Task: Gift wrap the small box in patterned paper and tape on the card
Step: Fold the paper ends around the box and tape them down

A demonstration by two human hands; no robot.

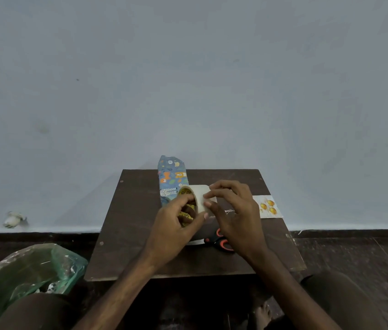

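Above the middle of a small dark tabletop (135,222), the left hand (174,225) grips a wide roll of tape (201,194), its fingers curled through the core. The right hand (235,210) pinches at the roll's outer face with fingers close together, probably lifting the loose end. The patterned paper (172,179) stands just behind; whether the box is inside cannot be told. The card (268,207) lies to the right, and scissors (222,242) lie beneath the hands. A crooked pull could split the tape or fold it onto itself.
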